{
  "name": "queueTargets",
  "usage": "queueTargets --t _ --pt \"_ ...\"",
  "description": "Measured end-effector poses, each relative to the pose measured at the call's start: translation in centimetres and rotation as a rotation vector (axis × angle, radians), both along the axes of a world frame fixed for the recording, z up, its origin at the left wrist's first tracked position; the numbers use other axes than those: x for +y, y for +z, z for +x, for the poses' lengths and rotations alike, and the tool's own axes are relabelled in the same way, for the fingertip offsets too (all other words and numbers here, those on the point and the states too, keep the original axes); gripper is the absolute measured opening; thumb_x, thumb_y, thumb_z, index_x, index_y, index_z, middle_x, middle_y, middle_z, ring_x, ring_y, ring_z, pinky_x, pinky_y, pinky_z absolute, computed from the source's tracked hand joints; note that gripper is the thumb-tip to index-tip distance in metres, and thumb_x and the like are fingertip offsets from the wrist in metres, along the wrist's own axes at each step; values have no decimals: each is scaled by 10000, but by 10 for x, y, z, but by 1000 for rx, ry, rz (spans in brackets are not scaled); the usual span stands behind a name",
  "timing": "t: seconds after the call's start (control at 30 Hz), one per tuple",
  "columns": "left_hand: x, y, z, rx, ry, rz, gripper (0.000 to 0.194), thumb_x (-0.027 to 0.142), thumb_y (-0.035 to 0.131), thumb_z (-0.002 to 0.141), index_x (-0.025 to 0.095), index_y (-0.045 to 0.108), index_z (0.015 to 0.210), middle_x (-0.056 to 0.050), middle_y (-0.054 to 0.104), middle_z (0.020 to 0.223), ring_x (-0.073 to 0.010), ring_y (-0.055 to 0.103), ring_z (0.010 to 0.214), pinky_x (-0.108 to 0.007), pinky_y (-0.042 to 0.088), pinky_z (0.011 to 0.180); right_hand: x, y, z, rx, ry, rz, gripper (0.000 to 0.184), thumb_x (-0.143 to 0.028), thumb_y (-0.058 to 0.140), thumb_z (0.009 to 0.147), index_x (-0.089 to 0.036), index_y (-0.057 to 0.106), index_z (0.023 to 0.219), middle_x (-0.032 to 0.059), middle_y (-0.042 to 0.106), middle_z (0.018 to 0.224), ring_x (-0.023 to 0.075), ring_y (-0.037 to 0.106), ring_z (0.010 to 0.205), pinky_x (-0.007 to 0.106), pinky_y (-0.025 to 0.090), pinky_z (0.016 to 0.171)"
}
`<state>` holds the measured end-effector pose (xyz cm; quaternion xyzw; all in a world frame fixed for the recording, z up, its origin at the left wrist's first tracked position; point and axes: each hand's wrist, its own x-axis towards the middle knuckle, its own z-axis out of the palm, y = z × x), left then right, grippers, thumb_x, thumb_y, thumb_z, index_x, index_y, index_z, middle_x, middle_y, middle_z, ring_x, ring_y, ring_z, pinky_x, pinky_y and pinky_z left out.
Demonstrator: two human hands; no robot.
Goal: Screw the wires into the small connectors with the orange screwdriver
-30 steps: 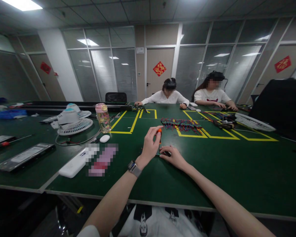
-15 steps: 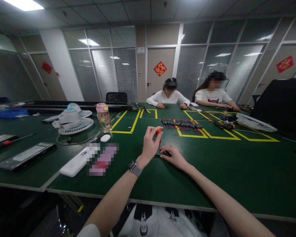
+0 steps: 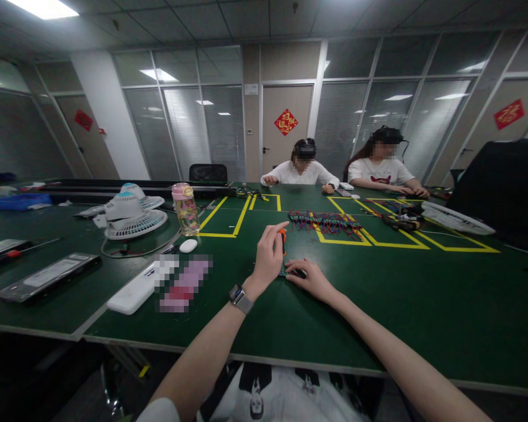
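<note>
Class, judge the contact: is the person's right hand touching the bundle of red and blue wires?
Apart. The head view shows a strip of green tabletop between the right hand, nearer the camera, and the wire bundle beyond.

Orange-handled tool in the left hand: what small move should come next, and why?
Probably a slight turn of the orange-handled tool, with the right hand steadying the small board. The left hand's fingers are at the handle, the tool stands roughly upright over the board, and the right fingertips are at the board's edge.

head-worn view, looking forward and down, forearms close, room beyond farther off
</note>
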<state>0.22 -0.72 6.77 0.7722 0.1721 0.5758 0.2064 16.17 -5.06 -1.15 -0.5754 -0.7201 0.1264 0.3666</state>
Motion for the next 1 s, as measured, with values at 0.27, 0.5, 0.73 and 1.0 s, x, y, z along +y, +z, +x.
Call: queueTargets --t 0.27,0.5,0.73,1.0 --pt "2 -2 1 -22 101 -14 262 272 457 926 235 597 1145 -47 507 989 -143 545 884 -279 455 827 -1 0 -1 17 -14 9 127 -315 651 763 -220 701 831 78 701 1065 273 598 1100 604 196 1069" --pt "1 -1 1 -16 18 -40 247 271 441 932 211 603 1108 -62 535 1032 -157 546 936 -286 456 843 -2 0 -1 -2 -11 6 168 -303 663 759 -238 699 909 69 699 1077 270 586 1121 593 194 1080" --pt "1 -1 2 -5 -21 -35 291 232 363 958 209 557 1174 -53 578 988 -148 555 896 -281 450 821 0 0 -1 -3 -8 5 132 -307 653 767 -234 718 857 68 702 1076 267 598 1105 603 192 1077" --pt "1 0 1 7 13 -44 248 247 425 939 217 589 1123 -39 540 946 -135 538 834 -258 448 779 -2 2 -1 9 -3 -15 128 -316 642 778 -233 720 836 77 693 1094 268 589 1116 580 186 1090"
